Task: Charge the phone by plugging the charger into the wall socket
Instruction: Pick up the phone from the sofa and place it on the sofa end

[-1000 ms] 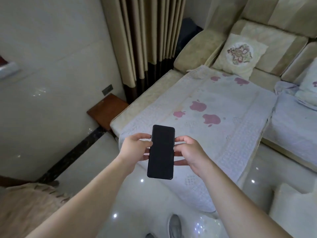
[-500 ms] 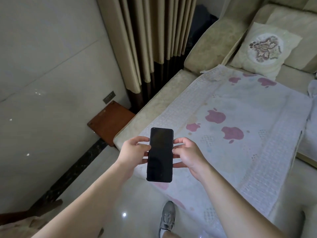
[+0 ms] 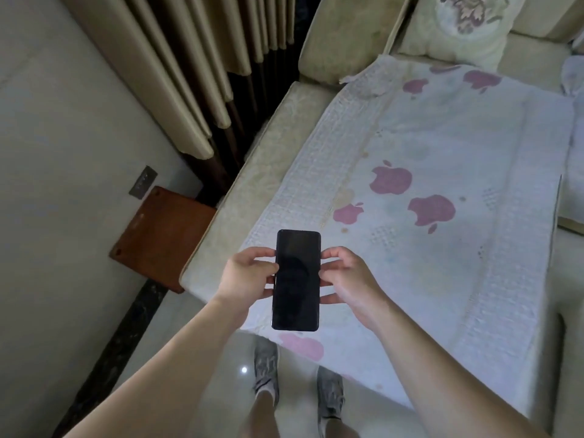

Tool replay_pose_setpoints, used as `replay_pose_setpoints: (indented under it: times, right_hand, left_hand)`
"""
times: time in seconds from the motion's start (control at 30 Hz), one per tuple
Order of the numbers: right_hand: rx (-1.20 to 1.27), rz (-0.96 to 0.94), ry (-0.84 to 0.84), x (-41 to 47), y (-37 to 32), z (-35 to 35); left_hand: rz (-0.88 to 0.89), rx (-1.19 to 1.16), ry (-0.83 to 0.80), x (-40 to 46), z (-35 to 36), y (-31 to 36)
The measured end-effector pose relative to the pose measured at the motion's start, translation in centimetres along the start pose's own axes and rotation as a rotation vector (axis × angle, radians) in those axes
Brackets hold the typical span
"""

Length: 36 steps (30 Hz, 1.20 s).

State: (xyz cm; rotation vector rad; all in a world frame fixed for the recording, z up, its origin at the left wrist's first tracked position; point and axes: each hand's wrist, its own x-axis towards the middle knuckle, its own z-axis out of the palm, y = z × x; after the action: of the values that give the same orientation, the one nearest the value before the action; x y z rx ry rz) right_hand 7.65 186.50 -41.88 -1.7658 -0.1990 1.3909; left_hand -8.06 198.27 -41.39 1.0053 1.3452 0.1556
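Room: you're standing on a glossy pale floor (image 3: 196, 368), looking down at a beige sofa (image 3: 262, 159) draped in a white cover (image 3: 442, 248) with pink apple prints.
Left hand: your left hand (image 3: 245, 275) is curling round the phone's left edge, thumb lying on the front glass, fingers tucked behind.
Right hand: your right hand (image 3: 350, 279) is pinching the right edge, fingertips bent onto the rim, lower finger reaching under.
Phone: the phone (image 3: 297, 279) is sitting upright between both hands, screen dark and facing you, hovering over the front corner of the sofa cover.
Feet: your grey shoes (image 3: 267, 361) are showing just below the phone, toes near the cover's hanging edge.
Side table: a reddish-brown wooden top (image 3: 158, 235) is wedged between sofa and wall.
Wall socket: a grey plate (image 3: 143, 184) is sitting low on the pale wall (image 3: 63, 184), just above that wooden top, well apart from the phone.
Curtain: beige pleated curtains (image 3: 177, 67) are hanging beyond the socket.
Cushion: an embroidered cushion (image 3: 458, 26) is leaning at the sofa's back.
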Motion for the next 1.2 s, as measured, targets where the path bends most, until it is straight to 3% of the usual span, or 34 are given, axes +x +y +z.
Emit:
replay_pose_setpoints:
  times: [0.67,1.2]
  right_hand:
    - [0.300,0.188,0.269,19.7,10.6,3.0]
    - [-0.014,0.136,0.488,24.3,14.9,5.0]
  left_hand:
    - [-0.061,0.310,-0.182,24.8,2.6,-7.6]
    - [0.050,0.517,-0.131,29.6,3.9,-11.4]
